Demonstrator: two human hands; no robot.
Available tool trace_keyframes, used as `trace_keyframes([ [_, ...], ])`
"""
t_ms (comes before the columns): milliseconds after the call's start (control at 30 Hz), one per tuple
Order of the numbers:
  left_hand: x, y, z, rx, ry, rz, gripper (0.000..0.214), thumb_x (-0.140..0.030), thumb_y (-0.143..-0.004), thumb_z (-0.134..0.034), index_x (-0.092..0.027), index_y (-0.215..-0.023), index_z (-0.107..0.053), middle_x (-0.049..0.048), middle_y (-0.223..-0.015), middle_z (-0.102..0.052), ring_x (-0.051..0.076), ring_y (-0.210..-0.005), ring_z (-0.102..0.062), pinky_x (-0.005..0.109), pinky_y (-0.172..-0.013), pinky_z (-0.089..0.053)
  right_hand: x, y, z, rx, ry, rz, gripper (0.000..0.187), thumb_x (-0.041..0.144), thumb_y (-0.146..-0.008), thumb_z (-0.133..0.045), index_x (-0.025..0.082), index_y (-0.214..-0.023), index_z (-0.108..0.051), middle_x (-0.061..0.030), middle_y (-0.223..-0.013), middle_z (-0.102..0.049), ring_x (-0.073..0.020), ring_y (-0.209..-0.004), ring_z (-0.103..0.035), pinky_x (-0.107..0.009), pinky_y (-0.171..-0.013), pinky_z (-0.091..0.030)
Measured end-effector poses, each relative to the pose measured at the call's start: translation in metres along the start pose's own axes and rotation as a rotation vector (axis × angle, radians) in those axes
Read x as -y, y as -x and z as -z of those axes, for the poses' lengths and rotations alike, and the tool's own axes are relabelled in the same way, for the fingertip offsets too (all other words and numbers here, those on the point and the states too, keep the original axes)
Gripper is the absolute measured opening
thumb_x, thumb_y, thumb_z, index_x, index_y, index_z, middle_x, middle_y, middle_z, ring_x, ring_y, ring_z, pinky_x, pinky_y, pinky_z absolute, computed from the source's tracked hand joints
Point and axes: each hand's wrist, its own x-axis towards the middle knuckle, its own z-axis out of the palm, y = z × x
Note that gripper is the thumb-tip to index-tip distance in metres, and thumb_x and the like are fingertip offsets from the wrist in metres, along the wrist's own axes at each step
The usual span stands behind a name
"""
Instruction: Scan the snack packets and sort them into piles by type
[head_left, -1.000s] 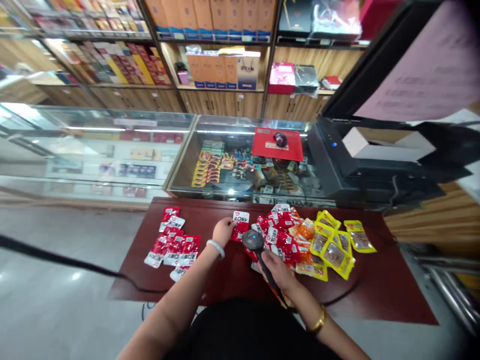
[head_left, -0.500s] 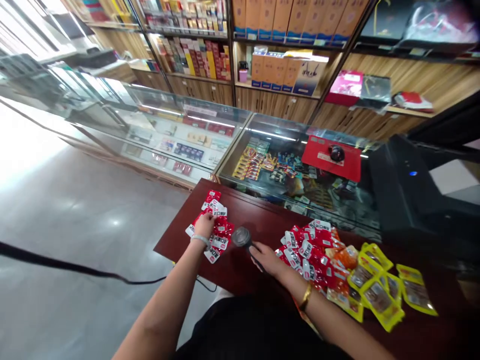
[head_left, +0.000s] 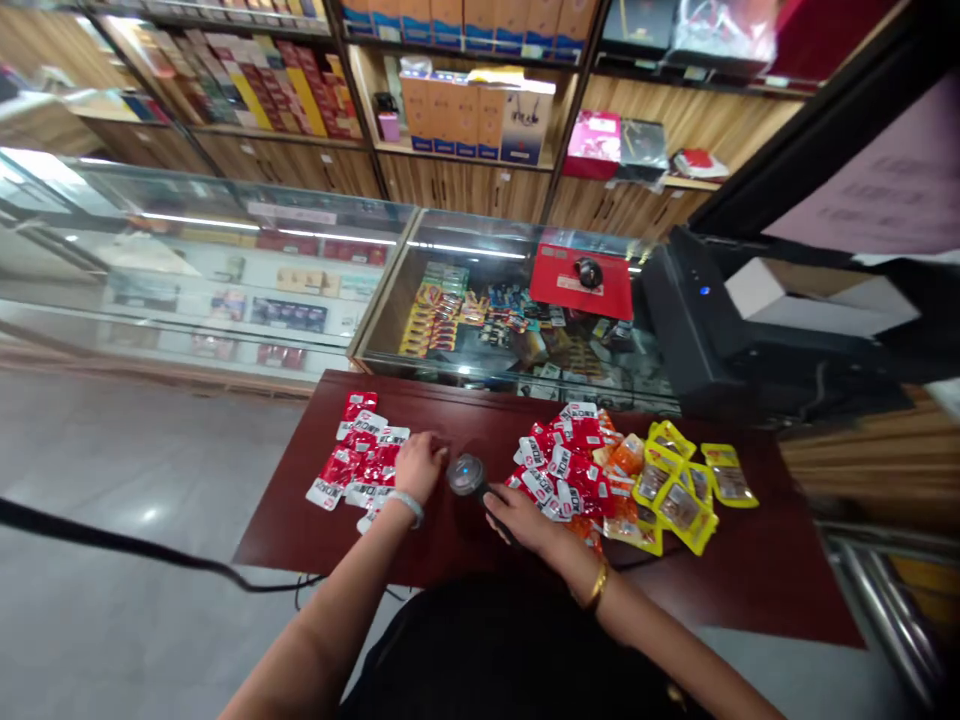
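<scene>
Right hand (head_left: pixel 517 515)'s wrapped around the handheld scanner (head_left: pixel 466 474), while the left hand (head_left: pixel 420 468) is loosely curled, nothing visible in it, right by the left-side red packets (head_left: pixel 341 468) on the tabletop (head_left: pixel 765 570). Looks like a gap between scans to me, so imo the next move calls for the left hand pinching one from the right-side red packets (head_left: pixel 585 475) and turning its barcode toward the scanner.
</scene>
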Motion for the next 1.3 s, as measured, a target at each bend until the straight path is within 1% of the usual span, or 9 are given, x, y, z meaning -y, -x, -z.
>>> trace_keyframes([
  [100, -0.049, -0.002, -0.032, 0.154, 0.095, -0.136, 0.022, -0.028, -0.086, -0.056, -0.02, -0.104, -0.066, 0.0087, -0.102, -0.067, 0.022, -0.099, -0.06, 0.032, -0.092, -0.043, -0.009, 0.019, 0.018, -0.11, -0.081, 0.016, 0.052, 0.073, -0.078, -0.056, 0.022, -0.089, -0.056, 0.0076, -0.053, -0.048, -0.008, -0.039, -0.039, -0.021, -0.038, -0.03],
  [200, -0.09, -0.007, -0.057, 0.254, 0.117, -0.229, 0.021, -0.026, -0.084, -0.058, -0.02, -0.102, -0.067, 0.008, -0.1, -0.067, 0.021, -0.096, -0.06, 0.031, -0.09, -0.043, -0.02, 0.043, 0.041, -0.272, -0.139, 0.021, 0.051, 0.072, -0.077, -0.058, 0.022, -0.087, -0.056, 0.0068, -0.054, -0.05, -0.0088, -0.04, -0.04, -0.021, -0.039, -0.03],
  [400, -0.163, -0.019, -0.087, 0.316, -0.02, -0.477, 0.037, -0.032, -0.081, -0.066, -0.022, -0.116, -0.064, 0.0102, -0.111, -0.063, 0.026, -0.107, -0.054, 0.036, -0.094, -0.041, -0.041, 0.097, 0.081, -0.541, -0.325, -0.009, 0.053, 0.074, -0.074, -0.06, 0.021, -0.074, -0.052, 0.0049, -0.054, -0.049, -0.0093, -0.041, -0.039, -0.023, -0.041, -0.028],
  [533, -0.2, -0.02, -0.102, 0.35, -0.14, -0.597, 0.049, -0.037, -0.077, -0.07, -0.02, -0.121, -0.058, 0.0146, -0.12, -0.057, 0.031, -0.115, -0.049, 0.042, -0.094, -0.039, -0.056, 0.117, 0.097, -0.677, -0.41, 0.011, 0.052, 0.072, -0.076, -0.06, 0.021, -0.071, -0.051, 0.0027, -0.057, -0.052, -0.0097, -0.044, -0.041, -0.023, -0.043, -0.03],
  [633, -0.211, -0.019, -0.109, 0.37, -0.199, -0.611, 0.053, -0.042, -0.073, -0.073, -0.016, -0.116, -0.058, 0.0177, -0.121, -0.055, 0.035, -0.117, -0.047, 0.046, -0.097, -0.038, -0.062, 0.122, 0.103, -0.723, -0.416, 0.014, 0.051, 0.071, -0.078, -0.059, 0.021, -0.071, -0.052, 0.0019, -0.057, -0.053, -0.0108, -0.044, -0.042, -0.024, -0.043, -0.031],
  [800, -0.206, -0.015, -0.108, 0.375, -0.207, -0.557, 0.053, -0.042, -0.07, -0.075, -0.015, -0.111, -0.056, 0.0192, -0.117, -0.059, 0.035, -0.116, -0.051, 0.043, -0.095, -0.038, -0.055, 0.122, 0.104, -0.722, -0.42, 0.032, 0.05, 0.069, -0.079, -0.06, 0.021, -0.071, -0.052, 0.0023, -0.055, -0.052, -0.0101, -0.042, -0.042, -0.023, -0.041, -0.029],
  [933, -0.186, -0.009, -0.097, 0.442, -0.121, -0.402, 0.047, -0.038, -0.076, -0.07, -0.016, -0.112, -0.052, 0.015, -0.097, -0.067, 0.029, -0.097, -0.063, 0.035, -0.081, -0.042, -0.046, 0.118, 0.101, -0.719, -0.419, -0.006, 0.05, 0.071, -0.076, -0.06, 0.022, -0.073, -0.051, 0.0026, -0.056, -0.053, -0.0107, -0.041, -0.042, -0.023, -0.04, -0.031],
  [1100, -0.138, -0.001, -0.069, 0.427, 0.109, -0.129, 0.045, -0.039, -0.074, -0.072, -0.022, -0.108, -0.048, 0.0044, -0.087, -0.069, 0.021, -0.08, -0.066, 0.027, -0.068, -0.04, -0.03, 0.1, 0.089, -0.622, -0.361, -0.011, 0.051, 0.071, -0.073, -0.064, 0.022, -0.072, -0.052, 0.0024, -0.057, -0.053, -0.0107, -0.043, -0.042, -0.024, -0.041, -0.031],
  [1300, -0.068, 0.012, -0.03, 0.313, 0.265, 0.033, 0.041, -0.04, -0.073, -0.074, -0.022, -0.101, -0.048, 0.0008, -0.081, -0.067, 0.018, -0.075, -0.065, 0.025, -0.065, -0.038, 0.014, 0.05, 0.056, -0.348, -0.217, 0.049, 0.054, 0.074, -0.073, -0.061, 0.021, -0.074, -0.052, 0.0054, -0.054, -0.048, -0.0088, -0.041, -0.038, -0.023, -0.04, -0.029],
])
